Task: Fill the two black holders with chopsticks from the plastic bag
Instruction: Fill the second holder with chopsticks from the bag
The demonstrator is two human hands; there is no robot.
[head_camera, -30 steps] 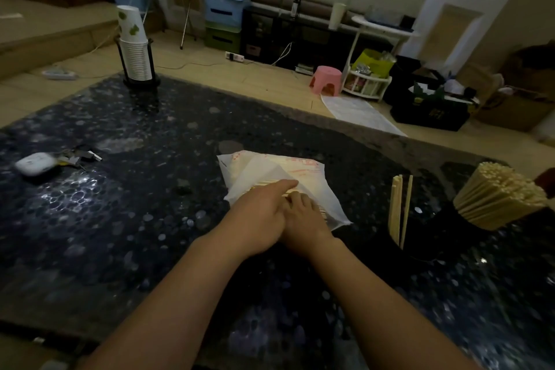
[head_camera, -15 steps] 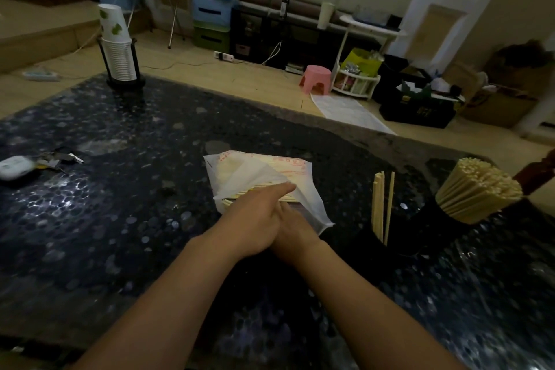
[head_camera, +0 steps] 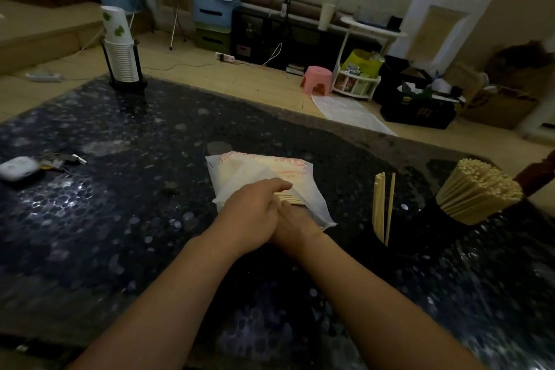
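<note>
where plastic bag (head_camera: pixel 264 173) lies, left hand (head_camera: pixel 250 213) presses flat on chopsticks (head_camera: pixel 289 198); right hand (head_camera: pixel 295 224) (mostly hidden) grip unclear

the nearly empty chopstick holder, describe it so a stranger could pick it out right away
On the dark speckled table, look just right of the white plastic bag where both hands are. The nearly empty chopstick holder is the dark one there, with only a few chopsticks standing upright, unlike the full holder farther right.

left hand (head_camera: pixel 252 213) laid flat over right hand (head_camera: pixel 295 224), fingers forward, forearms converging
</note>
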